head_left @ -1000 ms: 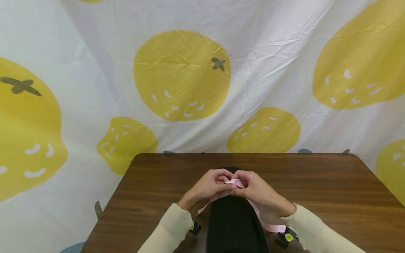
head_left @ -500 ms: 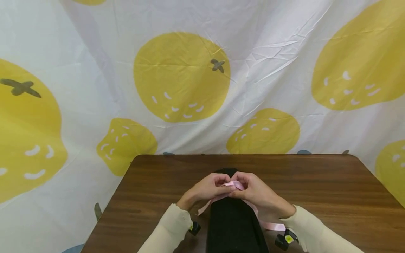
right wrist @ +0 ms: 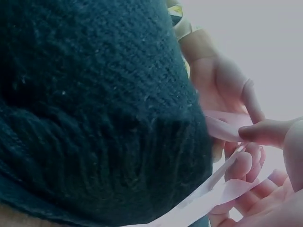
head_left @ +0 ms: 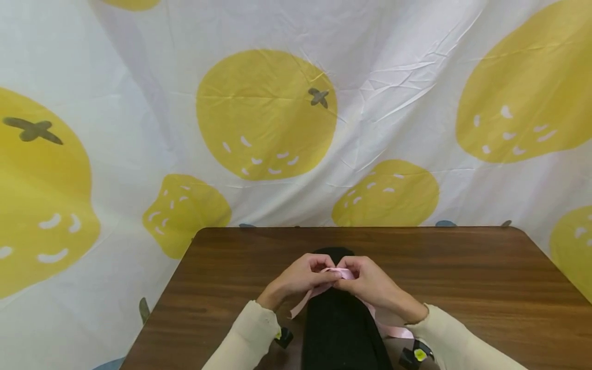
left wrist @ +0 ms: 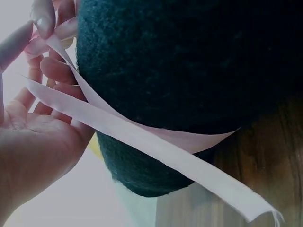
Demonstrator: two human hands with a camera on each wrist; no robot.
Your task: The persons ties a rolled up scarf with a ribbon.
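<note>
A long, black, fuzzy knit bundle (head_left: 342, 329) lies on the table, pointing away from me. A pink ribbon (head_left: 344, 273) passes around it, and both hands work on the ribbon above the bundle's far part. My left hand (head_left: 300, 275) pinches the ribbon between thumb and fingers. From the other side my right hand (head_left: 374, 282) pinches it too, the fingertips of both hands meeting. In the left wrist view, one ribbon tail (left wrist: 184, 163) hangs loose across the bundle with a frayed end. Fingers partly hide the crossing in the ribbon, so I cannot tell whether it is knotted.
The brown wooden table (head_left: 462, 272) extends to both sides of the bundle. Behind it hangs a white cloth (head_left: 393, 113) printed with yellow fruit. Each wrist wears a small black camera (head_left: 284, 337), close to the tabletop.
Both hands keep pinching the ribbon in nearly the same place, with small finger shifts. The right hand has moved slightly left. The left ribbon tail now shows a little more.
</note>
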